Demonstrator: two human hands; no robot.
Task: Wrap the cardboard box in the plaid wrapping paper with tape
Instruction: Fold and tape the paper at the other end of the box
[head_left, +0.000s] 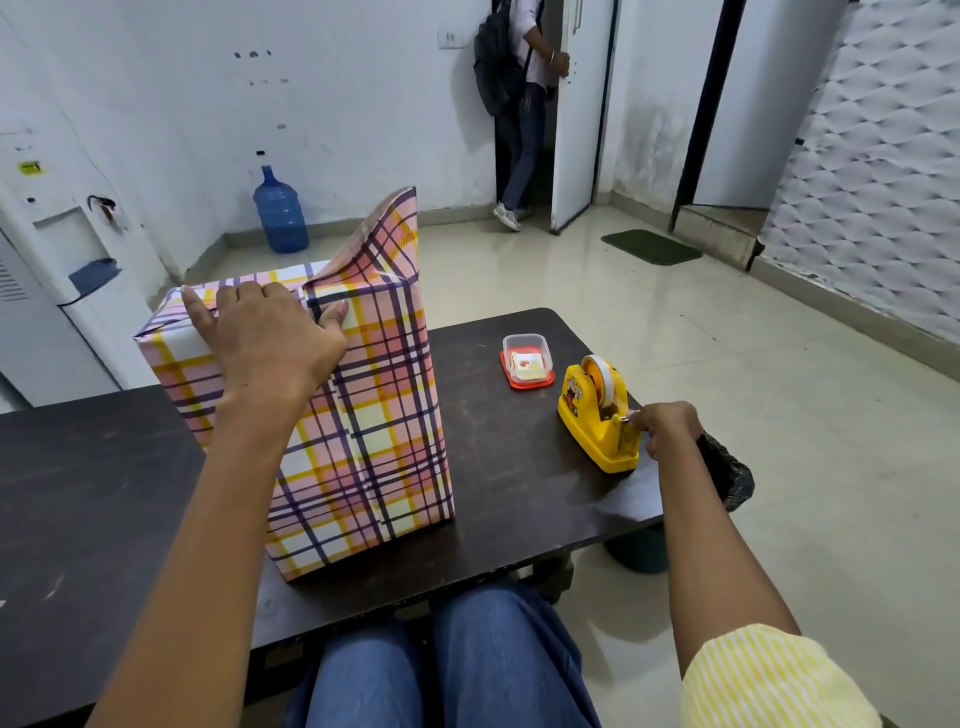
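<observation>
The box (363, 431) stands upright on the dark table (519, 493), covered in pink, yellow and purple plaid paper. One paper flap (395, 239) sticks up at the far top edge. My left hand (265, 338) lies flat on the top, fingers spread, pressing the folded paper down. To the right sits a yellow tape dispenser (597, 415) with a white roll. My right hand (667, 426) pinches the tape end at the dispenser's cutter.
A small clear container with a red lid (527, 361) sits behind the dispenser. A black bag (727, 473) hangs off the table's right edge. A water cooler (62, 270) stands left, a blue jug (280, 213) on the floor, a person (524, 104) at the far door.
</observation>
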